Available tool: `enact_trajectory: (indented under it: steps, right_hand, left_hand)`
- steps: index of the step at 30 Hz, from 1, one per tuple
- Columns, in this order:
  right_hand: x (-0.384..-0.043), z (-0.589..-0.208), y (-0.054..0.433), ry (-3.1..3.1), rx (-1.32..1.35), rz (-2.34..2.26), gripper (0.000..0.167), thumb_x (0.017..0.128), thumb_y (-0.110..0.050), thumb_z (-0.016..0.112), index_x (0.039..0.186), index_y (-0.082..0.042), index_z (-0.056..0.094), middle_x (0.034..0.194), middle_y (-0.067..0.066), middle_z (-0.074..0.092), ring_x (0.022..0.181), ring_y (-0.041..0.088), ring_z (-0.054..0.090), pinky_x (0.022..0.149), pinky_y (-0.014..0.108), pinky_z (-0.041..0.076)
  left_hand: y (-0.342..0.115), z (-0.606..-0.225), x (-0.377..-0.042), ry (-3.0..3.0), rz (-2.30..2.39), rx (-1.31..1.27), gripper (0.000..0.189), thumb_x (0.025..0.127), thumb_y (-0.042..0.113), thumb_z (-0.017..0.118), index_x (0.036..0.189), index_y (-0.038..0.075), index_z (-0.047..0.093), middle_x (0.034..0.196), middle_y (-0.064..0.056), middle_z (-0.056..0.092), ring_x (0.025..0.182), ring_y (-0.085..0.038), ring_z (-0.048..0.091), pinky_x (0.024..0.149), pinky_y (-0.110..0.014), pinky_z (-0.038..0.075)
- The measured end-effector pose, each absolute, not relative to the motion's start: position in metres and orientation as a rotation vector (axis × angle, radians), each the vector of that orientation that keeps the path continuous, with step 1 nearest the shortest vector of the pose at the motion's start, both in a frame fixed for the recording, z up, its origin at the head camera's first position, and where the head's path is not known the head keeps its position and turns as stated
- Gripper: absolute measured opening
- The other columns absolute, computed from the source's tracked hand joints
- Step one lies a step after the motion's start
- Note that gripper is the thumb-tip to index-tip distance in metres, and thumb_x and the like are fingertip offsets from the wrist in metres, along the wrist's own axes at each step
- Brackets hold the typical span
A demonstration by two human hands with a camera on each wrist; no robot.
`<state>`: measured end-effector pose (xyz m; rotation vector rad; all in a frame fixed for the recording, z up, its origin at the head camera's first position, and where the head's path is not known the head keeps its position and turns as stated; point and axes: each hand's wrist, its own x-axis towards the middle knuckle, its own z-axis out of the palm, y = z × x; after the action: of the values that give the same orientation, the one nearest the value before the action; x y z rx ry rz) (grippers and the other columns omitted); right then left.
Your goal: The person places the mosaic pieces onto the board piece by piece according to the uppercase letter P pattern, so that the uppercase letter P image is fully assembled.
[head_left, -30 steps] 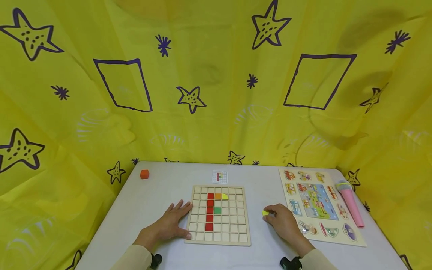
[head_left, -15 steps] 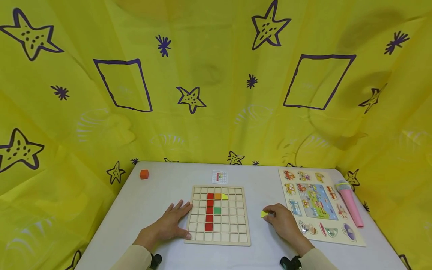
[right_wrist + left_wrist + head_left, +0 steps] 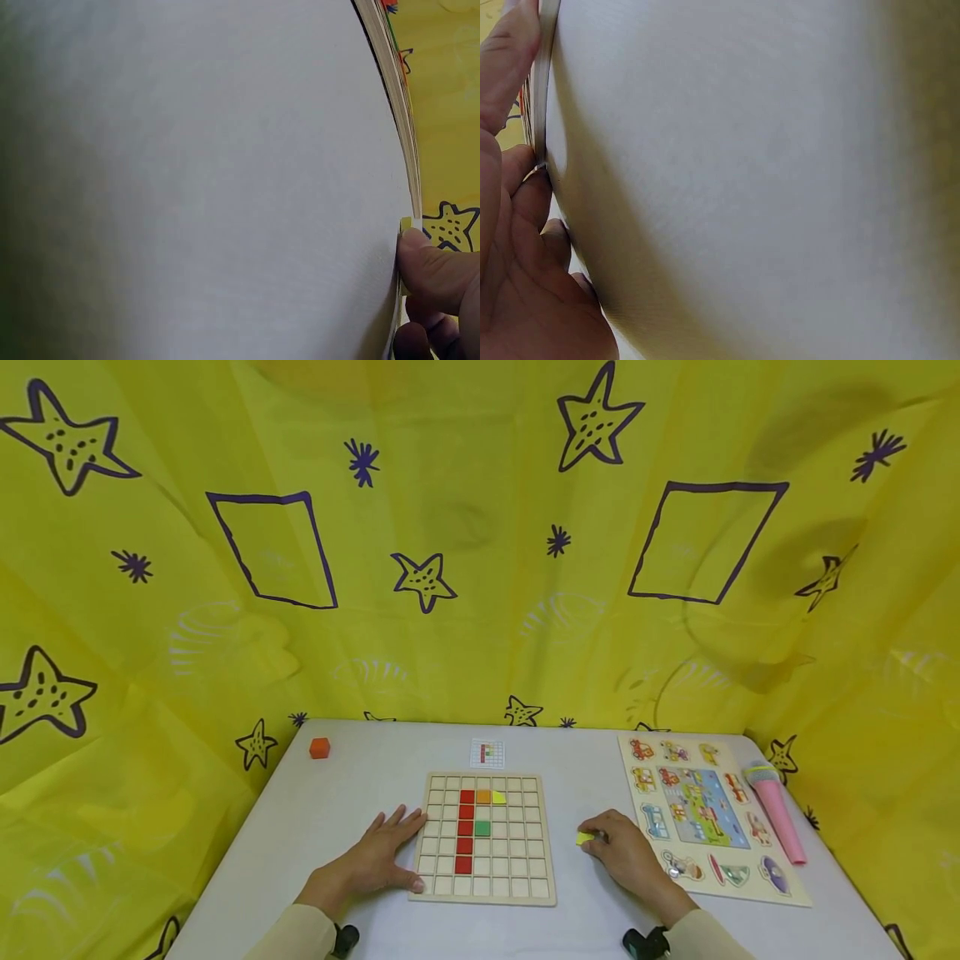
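Note:
My left hand (image 3: 378, 853) lies spread at the left edge of a wooden grid board (image 3: 512, 888), thumb near its lower left corner and fingertips at its side. In the left wrist view the thumb and fingers touch the board's edge (image 3: 546, 82). A column of red squares (image 3: 466, 827) fills part of the grid, with an orange square (image 3: 483, 797), a yellow piece with a rounded corner (image 3: 498, 797) and a green square (image 3: 482, 828) to its right. Right of the board my right hand (image 3: 626, 853) pinches a small yellow piece (image 3: 582, 838) between thumb and fingers, low over the table.
A small pattern card (image 3: 487, 753) lies behind the board. An orange-red cube (image 3: 319, 748) sits at the back left. To the right lie a picture puzzle board (image 3: 701, 810) and a pink toy microphone (image 3: 778, 814). A yellow curtain (image 3: 480, 635) surrounds the table.
My right hand has shifted slightly left and turned the yellow piece between its fingers. The left hand and the pieces on the board stay where they were.

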<state>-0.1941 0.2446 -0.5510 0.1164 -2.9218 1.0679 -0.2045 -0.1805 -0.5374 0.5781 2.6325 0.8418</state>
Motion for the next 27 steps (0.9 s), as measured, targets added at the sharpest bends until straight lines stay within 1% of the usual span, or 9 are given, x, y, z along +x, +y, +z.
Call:
enact_trajectory:
  steps: [5,11,13,17,20,25,27]
  right_hand:
    - [-0.194,-0.549,0.244,-2.923,0.094,1.116,0.023,0.092,-0.010,0.079,0.115,-0.012,0.078,0.106,-0.001,0.071,0.087,0.012,0.056,0.075,0.028,0.049]
    - [-0.193,-0.547,0.241,-2.862,0.061,1.242,0.025,0.095,-0.011,0.077,0.120,-0.012,0.077,0.109,-0.001,0.076,0.097,0.013,0.066,0.085,0.032,0.057]
    - [-0.194,-0.547,0.240,-2.838,0.053,1.287,0.025,0.095,-0.010,0.077,0.120,-0.013,0.077,0.112,0.000,0.077,0.099,0.013,0.067,0.086,0.030,0.057]
    - [-0.197,-0.544,0.236,-2.786,0.068,1.371,0.025,0.096,-0.010,0.076,0.121,-0.013,0.078,0.112,0.001,0.077,0.097,0.012,0.065,0.082,0.024,0.056]
    - [-0.199,-0.540,0.231,-2.742,0.097,1.414,0.026,0.097,-0.009,0.075,0.122,-0.011,0.078,0.113,0.003,0.078,0.096,0.011,0.065,0.080,0.022,0.056]
    - [-0.204,-0.532,0.217,-2.670,0.141,1.517,0.026,0.097,-0.006,0.074,0.123,-0.007,0.078,0.119,0.007,0.078,0.104,0.012,0.068,0.085,0.020,0.058]
    - [-0.206,-0.530,0.210,-2.646,0.135,1.565,0.026,0.096,-0.005,0.074,0.122,-0.006,0.078,0.120,0.008,0.078,0.104,0.013,0.068,0.084,0.019,0.058]
  left_hand:
    - [-0.180,-0.538,-0.205,2.631,0.841,0.561,0.114,0.070,0.043,0.094,0.163,0.007,0.039,0.171,-0.013,0.034,0.163,-0.043,0.015,0.131,-0.065,0.004]
    - [-0.180,-0.538,-0.205,2.630,0.840,0.554,0.114,0.070,0.043,0.094,0.163,0.009,0.039,0.172,-0.012,0.034,0.163,-0.042,0.015,0.131,-0.065,0.005]
    - [-0.180,-0.538,-0.205,2.630,0.838,0.550,0.114,0.070,0.043,0.094,0.163,0.009,0.039,0.172,-0.011,0.034,0.163,-0.042,0.014,0.132,-0.065,0.005]
    - [-0.180,-0.538,-0.205,2.630,0.832,0.547,0.113,0.071,0.043,0.094,0.164,0.010,0.039,0.172,-0.011,0.034,0.163,-0.041,0.014,0.132,-0.064,0.005]
    - [-0.179,-0.538,-0.205,2.627,0.833,0.545,0.113,0.071,0.043,0.094,0.164,0.010,0.039,0.172,-0.011,0.033,0.163,-0.041,0.014,0.132,-0.064,0.004]
    - [-0.179,-0.538,-0.205,2.623,0.832,0.534,0.113,0.071,0.043,0.094,0.164,0.010,0.039,0.172,-0.010,0.033,0.164,-0.040,0.013,0.132,-0.063,0.004]
    - [-0.179,-0.538,-0.205,2.623,0.831,0.533,0.113,0.071,0.043,0.094,0.164,0.010,0.039,0.173,-0.010,0.033,0.164,-0.040,0.013,0.132,-0.063,0.004]
